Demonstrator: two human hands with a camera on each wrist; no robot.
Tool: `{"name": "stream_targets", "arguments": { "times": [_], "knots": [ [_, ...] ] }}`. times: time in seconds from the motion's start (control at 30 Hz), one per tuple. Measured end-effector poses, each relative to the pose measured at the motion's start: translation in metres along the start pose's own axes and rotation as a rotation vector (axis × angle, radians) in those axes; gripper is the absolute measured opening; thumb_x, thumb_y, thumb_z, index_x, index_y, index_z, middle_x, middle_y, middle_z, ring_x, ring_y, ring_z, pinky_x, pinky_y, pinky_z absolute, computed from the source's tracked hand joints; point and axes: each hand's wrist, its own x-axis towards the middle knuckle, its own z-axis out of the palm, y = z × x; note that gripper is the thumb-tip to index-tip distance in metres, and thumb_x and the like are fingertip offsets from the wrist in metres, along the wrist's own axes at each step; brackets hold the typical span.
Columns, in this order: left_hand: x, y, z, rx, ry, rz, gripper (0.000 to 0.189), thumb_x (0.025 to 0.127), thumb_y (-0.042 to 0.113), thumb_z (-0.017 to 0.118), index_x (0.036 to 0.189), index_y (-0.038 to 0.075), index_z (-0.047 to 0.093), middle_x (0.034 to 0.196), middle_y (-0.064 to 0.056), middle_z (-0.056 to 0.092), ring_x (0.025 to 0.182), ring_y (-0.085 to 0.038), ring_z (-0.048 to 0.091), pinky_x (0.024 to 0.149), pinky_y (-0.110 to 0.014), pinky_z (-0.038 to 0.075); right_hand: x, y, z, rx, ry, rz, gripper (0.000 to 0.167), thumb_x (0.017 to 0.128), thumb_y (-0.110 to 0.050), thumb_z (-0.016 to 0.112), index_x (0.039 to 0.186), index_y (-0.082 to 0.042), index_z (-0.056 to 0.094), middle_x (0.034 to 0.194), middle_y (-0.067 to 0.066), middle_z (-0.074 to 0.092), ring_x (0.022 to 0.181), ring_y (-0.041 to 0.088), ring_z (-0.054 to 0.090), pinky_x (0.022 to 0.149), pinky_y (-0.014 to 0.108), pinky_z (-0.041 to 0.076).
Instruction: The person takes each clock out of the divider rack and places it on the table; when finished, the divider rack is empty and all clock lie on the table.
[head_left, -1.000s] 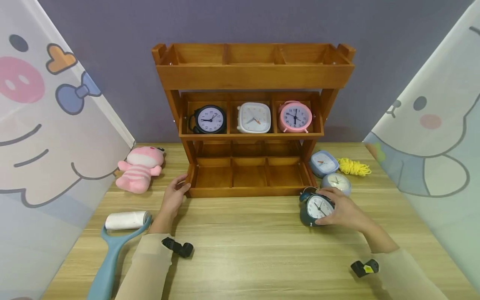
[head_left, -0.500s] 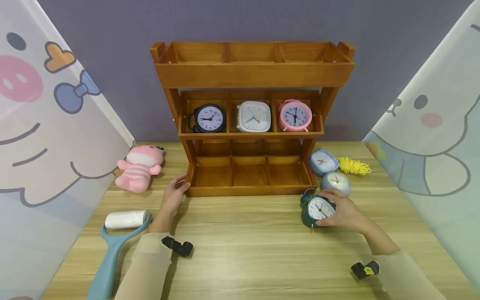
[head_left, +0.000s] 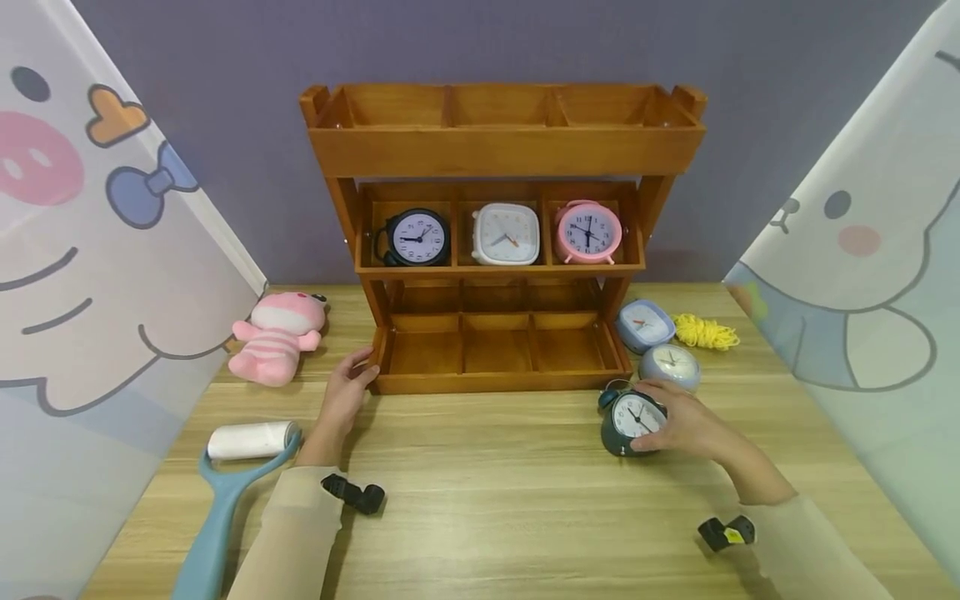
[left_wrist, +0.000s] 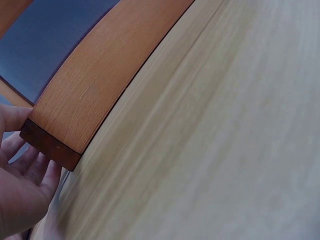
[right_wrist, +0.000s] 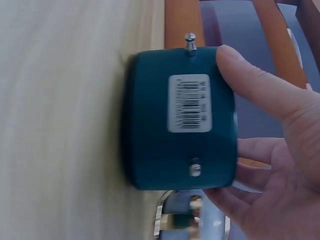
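Note:
My left hand grips the lower left corner of a brown wooden shelf. In the left wrist view, the thumb lies against the front board and the fingers reach round its end. My right hand holds a dark green alarm clock by its side, low over the table in front of the shelf's right corner. The clock's white dial tilts upward. Its underside, with a barcode label and small metal feet, faces the right wrist view. On the middle tier sit a black clock, a white clock and a pink clock.
Right of the shelf lie a blue square clock, a round pale clock and a yellow yarn bundle. At the left are a pink plush toy and a blue-handled lint roller. Cartoon-printed panels flank both sides.

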Motion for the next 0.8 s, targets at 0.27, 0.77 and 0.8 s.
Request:
{"name": "stream_targets", "arguments": {
  "times": [0.27,0.77,0.8],
  "knots": [
    [-0.002,-0.001,0.0,0.001,-0.008,0.004,0.046,0.1,0.001,0.05,0.145,-0.003,0.04,0.143,-0.02,0.04,0.125,-0.029,0.04,0.099,-0.034,0.033,0.017,-0.026,-0.03,-0.008,0.025,-0.048,0.083,0.078,-0.03,0.084,0.137,0.012,0.044,0.136,0.033,0.039,0.104,0.049,0.055,0.081,0.055,0.049],
    [-0.003,-0.001,0.0,-0.001,-0.008,0.008,0.046,0.099,0.002,0.051,0.144,-0.002,0.041,0.141,-0.02,0.041,0.122,-0.027,0.041,0.09,-0.025,0.036,0.068,-0.067,-0.065,0.079,0.283,-0.081,0.072,0.087,-0.018,0.077,0.144,0.005,0.04,0.137,0.029,0.041,0.116,0.048,0.047,0.095,0.058,0.04],
    [-0.003,-0.001,-0.001,0.0,-0.007,0.011,0.046,0.099,0.001,0.05,0.144,-0.002,0.041,0.141,-0.021,0.041,0.122,-0.028,0.041,0.092,-0.027,0.036,0.072,-0.069,-0.066,0.098,0.308,-0.09,0.072,0.086,-0.016,0.077,0.143,0.006,0.039,0.136,0.029,0.04,0.118,0.047,0.045,0.097,0.057,0.039]
  ]
}}
